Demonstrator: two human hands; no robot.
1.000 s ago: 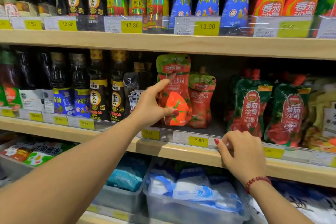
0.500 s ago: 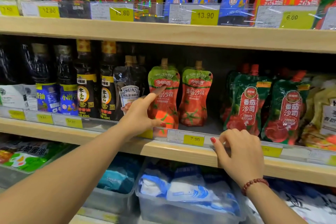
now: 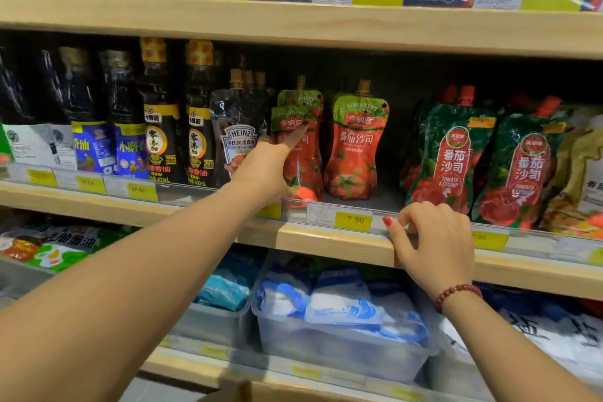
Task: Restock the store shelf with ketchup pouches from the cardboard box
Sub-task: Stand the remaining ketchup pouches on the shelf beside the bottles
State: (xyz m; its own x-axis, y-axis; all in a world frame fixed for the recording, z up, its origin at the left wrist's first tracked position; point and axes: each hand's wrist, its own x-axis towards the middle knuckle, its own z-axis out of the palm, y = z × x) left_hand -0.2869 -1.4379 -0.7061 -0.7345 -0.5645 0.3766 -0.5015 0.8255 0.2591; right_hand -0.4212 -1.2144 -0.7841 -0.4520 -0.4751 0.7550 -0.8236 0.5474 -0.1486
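In the head view, the job is judged to be partly done. A red ketchup pouch is being stood up at the front edge of the middle shelf. It is right in front of a second pouch of the same kind, whose top is peeking out behind it. Just beside them, a third red pouch is standing alone. Bare shelf floor is being left open between it and the green ketchup pouches toward the right end. So more pouches are probably being needed there, but the cardboard box is not being shown, so how many are left cannot be told. The left hand is being reached in over the front edge, with the arm stretched out long. Its pointing finger is being laid straight up the front of the pouch, and its thumb is being spread low, near the pouch's bottom. The other fingers are hidden, so it cannot be told whether the pouch is being gripped or only steadied. The right hand is being rested on the front edge of the same shelf, just right of the yellow price tag. Its fingers are being curled over the clear strip there, with the thumb pressed on the wood below. A red bead bracelet is being worn on that wrist.
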